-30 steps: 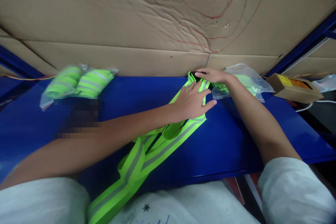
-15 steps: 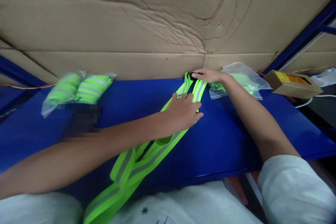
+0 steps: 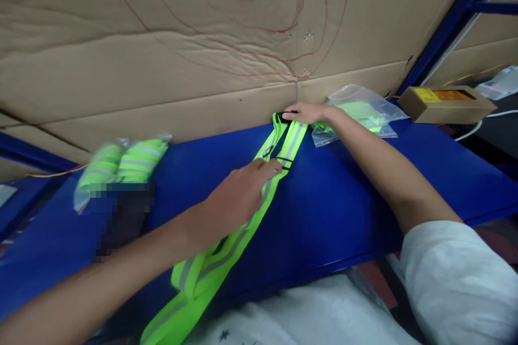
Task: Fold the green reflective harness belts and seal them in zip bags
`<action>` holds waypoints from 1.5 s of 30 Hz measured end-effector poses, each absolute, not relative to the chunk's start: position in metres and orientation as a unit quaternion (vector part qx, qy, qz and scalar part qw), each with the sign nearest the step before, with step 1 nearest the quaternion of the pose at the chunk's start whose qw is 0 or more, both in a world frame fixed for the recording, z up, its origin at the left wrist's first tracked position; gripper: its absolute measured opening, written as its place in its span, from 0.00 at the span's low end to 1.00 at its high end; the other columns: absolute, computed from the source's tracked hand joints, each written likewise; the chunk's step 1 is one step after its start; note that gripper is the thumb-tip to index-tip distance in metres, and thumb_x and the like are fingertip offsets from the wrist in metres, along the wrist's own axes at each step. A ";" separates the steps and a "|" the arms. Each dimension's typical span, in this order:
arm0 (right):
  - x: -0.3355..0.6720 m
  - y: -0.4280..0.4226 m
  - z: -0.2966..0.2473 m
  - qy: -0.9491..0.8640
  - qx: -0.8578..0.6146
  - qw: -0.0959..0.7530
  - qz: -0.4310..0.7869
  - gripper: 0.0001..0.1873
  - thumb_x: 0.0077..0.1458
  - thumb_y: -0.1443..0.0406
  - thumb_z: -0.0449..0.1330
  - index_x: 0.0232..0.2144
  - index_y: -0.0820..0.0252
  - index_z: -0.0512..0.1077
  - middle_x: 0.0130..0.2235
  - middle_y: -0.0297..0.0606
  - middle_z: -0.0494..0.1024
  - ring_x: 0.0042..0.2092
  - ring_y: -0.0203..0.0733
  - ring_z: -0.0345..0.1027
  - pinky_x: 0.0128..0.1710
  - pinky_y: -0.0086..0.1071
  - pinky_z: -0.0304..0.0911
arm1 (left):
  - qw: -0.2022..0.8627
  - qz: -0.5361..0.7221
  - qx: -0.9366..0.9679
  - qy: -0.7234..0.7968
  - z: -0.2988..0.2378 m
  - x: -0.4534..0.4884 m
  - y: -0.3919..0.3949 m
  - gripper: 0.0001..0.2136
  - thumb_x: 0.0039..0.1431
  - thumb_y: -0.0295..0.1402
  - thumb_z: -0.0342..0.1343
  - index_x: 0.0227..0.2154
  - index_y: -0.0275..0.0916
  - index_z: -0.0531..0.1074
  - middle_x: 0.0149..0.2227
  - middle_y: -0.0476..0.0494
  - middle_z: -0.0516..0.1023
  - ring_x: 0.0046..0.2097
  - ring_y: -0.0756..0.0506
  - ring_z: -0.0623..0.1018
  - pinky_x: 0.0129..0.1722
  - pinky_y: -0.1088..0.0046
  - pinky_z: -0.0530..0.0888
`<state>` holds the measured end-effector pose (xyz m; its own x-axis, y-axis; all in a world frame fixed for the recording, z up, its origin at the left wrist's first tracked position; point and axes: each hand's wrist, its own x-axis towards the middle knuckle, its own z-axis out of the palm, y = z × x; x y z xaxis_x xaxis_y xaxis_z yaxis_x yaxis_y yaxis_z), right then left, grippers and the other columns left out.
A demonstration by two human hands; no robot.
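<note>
Holding reflective strap (image 3: 292, 143): right hand (image 3: 302, 113) pinching far end at table (image 3: 348, 194) edge, left hand (image 3: 237, 199) flat midway.

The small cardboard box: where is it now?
Head view, far right: the small cardboard box lies beside the clear plastic bag, at the blue table's back edge.

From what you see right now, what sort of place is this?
Likely a packing bench in a workshop or warehouse: a blue metal table, cardboard sheets standing behind it, and bagged reflective straps near a loose strap.
</note>
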<state>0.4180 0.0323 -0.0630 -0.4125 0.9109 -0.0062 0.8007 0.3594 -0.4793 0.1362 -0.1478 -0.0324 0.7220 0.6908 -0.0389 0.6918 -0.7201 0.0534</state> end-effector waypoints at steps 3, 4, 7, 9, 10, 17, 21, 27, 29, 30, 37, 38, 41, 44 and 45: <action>0.418 0.033 -0.064 -0.811 -0.527 0.137 0.214 0.21 0.68 0.51 0.52 0.44 0.57 0.80 0.46 0.37 0.83 0.44 0.44 0.73 0.43 0.33 0.66 | 0.005 -0.062 0.911 0.409 -0.043 0.121 -0.137 0.32 0.59 0.15 0.42 0.63 0.47 0.66 0.57 0.38 0.72 0.41 0.41 0.82 0.40 0.61 0.77; 0.418 0.033 -0.064 -0.810 -0.528 0.137 0.215 0.21 0.68 0.51 0.53 0.44 0.57 0.80 0.47 0.37 0.83 0.44 0.44 0.73 0.43 0.32 0.66 | -0.022 -0.085 0.903 0.420 -0.045 0.121 -0.137 0.31 0.60 0.15 0.41 0.62 0.45 0.68 0.57 0.36 0.72 0.40 0.40 0.82 0.39 0.60 0.77; 0.418 0.032 -0.063 -0.809 -0.530 0.136 0.217 0.22 0.68 0.51 0.53 0.45 0.57 0.80 0.47 0.39 0.83 0.44 0.45 0.74 0.42 0.33 0.66 | -0.107 -0.104 0.898 0.414 -0.042 0.129 -0.143 0.21 0.67 0.21 0.42 0.53 0.39 0.76 0.53 0.34 0.74 0.47 0.34 0.80 0.44 0.53 0.77; 0.417 0.031 -0.063 -0.809 -0.529 0.136 0.215 0.22 0.68 0.51 0.52 0.45 0.58 0.79 0.47 0.40 0.83 0.44 0.45 0.74 0.42 0.34 0.65 | -0.127 -0.075 0.903 0.404 -0.036 0.139 -0.145 0.16 0.72 0.32 0.45 0.47 0.38 0.79 0.55 0.32 0.73 0.53 0.31 0.77 0.50 0.49 0.75; 0.417 0.031 -0.063 -0.810 -0.528 0.136 0.214 0.22 0.68 0.51 0.52 0.45 0.58 0.79 0.47 0.40 0.83 0.43 0.46 0.73 0.42 0.34 0.65 | -0.127 -0.052 0.903 0.408 -0.034 0.144 -0.144 0.16 0.73 0.38 0.47 0.48 0.37 0.78 0.58 0.30 0.71 0.57 0.30 0.75 0.52 0.48 0.75; 0.417 0.031 -0.065 -0.811 -0.527 0.141 0.209 0.24 0.68 0.49 0.52 0.44 0.59 0.79 0.45 0.39 0.83 0.41 0.43 0.72 0.40 0.33 0.64 | -0.002 0.014 0.906 0.423 -0.059 0.163 -0.119 0.35 0.70 0.41 0.56 0.72 0.30 0.50 0.72 0.19 0.52 0.73 0.27 0.57 0.68 0.49 0.65; 0.417 0.031 -0.065 -0.813 -0.526 0.147 0.204 0.23 0.67 0.48 0.52 0.43 0.57 0.79 0.45 0.38 0.82 0.42 0.44 0.71 0.41 0.33 0.64 | 0.029 0.056 0.926 0.373 -0.071 0.168 -0.122 0.28 0.70 0.26 0.49 0.70 0.35 0.53 0.73 0.26 0.52 0.71 0.33 0.64 0.67 0.54 0.69; 0.417 0.031 -0.065 -0.816 -0.523 0.140 0.200 0.24 0.67 0.49 0.50 0.43 0.58 0.79 0.43 0.39 0.82 0.40 0.43 0.70 0.38 0.33 0.63 | -0.008 0.098 0.910 0.402 -0.064 0.173 -0.118 0.33 0.68 0.45 0.56 0.69 0.34 0.57 0.73 0.20 0.48 0.74 0.26 0.56 0.68 0.44 0.63; 0.417 0.031 -0.066 -0.817 -0.524 0.140 0.197 0.24 0.67 0.49 0.50 0.44 0.57 0.79 0.43 0.39 0.82 0.40 0.43 0.70 0.39 0.33 0.63 | -0.016 0.087 0.893 0.440 -0.066 0.174 -0.111 0.42 0.65 0.55 0.56 0.72 0.33 0.52 0.74 0.17 0.44 0.75 0.23 0.50 0.69 0.39 0.57; 0.417 0.031 -0.066 -0.816 -0.525 0.140 0.195 0.24 0.67 0.49 0.50 0.44 0.57 0.79 0.43 0.39 0.82 0.41 0.44 0.71 0.39 0.33 0.63 | -0.001 0.063 0.891 0.450 -0.068 0.175 -0.108 0.45 0.65 0.57 0.55 0.73 0.31 0.49 0.74 0.16 0.44 0.75 0.24 0.49 0.70 0.40 0.56; 0.416 0.030 -0.064 -0.816 -0.527 0.133 0.195 0.27 0.67 0.47 0.51 0.47 0.58 0.79 0.49 0.41 0.82 0.47 0.49 0.74 0.48 0.37 0.66 | 0.022 0.006 0.917 0.398 -0.084 0.179 -0.105 0.30 0.74 0.36 0.43 0.71 0.20 0.50 0.71 0.17 0.57 0.74 0.31 0.58 0.72 0.55 0.57; 0.416 0.029 -0.064 -0.814 -0.530 0.133 0.197 0.29 0.67 0.45 0.50 0.48 0.58 0.79 0.51 0.41 0.82 0.49 0.51 0.74 0.50 0.38 0.66 | 0.016 0.011 0.918 0.395 -0.084 0.179 -0.107 0.29 0.74 0.36 0.42 0.70 0.20 0.51 0.70 0.17 0.57 0.73 0.31 0.58 0.72 0.54 0.56; 0.416 0.027 -0.065 -0.803 -0.547 0.131 0.197 0.38 0.67 0.39 0.42 0.50 0.57 0.79 0.56 0.45 0.79 0.57 0.57 0.72 0.57 0.43 0.65 | -0.001 0.031 0.920 0.391 -0.086 0.180 -0.109 0.30 0.75 0.44 0.39 0.67 0.22 0.59 0.68 0.18 0.61 0.71 0.29 0.61 0.71 0.47 0.55; 0.415 0.028 -0.068 -0.795 -0.563 0.122 0.191 0.41 0.66 0.37 0.40 0.51 0.57 0.79 0.60 0.47 0.77 0.63 0.60 0.68 0.63 0.46 0.61 | -0.014 0.048 0.918 0.393 -0.090 0.180 -0.107 0.32 0.75 0.49 0.33 0.64 0.27 0.65 0.64 0.22 0.67 0.67 0.29 0.65 0.69 0.41 0.56; 0.414 0.030 -0.068 -0.795 -0.565 0.115 0.188 0.39 0.66 0.37 0.42 0.50 0.56 0.79 0.60 0.47 0.77 0.64 0.60 0.67 0.64 0.47 0.60 | -0.016 0.051 0.918 0.394 -0.092 0.180 -0.107 0.31 0.76 0.46 0.33 0.64 0.27 0.64 0.64 0.22 0.66 0.67 0.30 0.65 0.68 0.41 0.57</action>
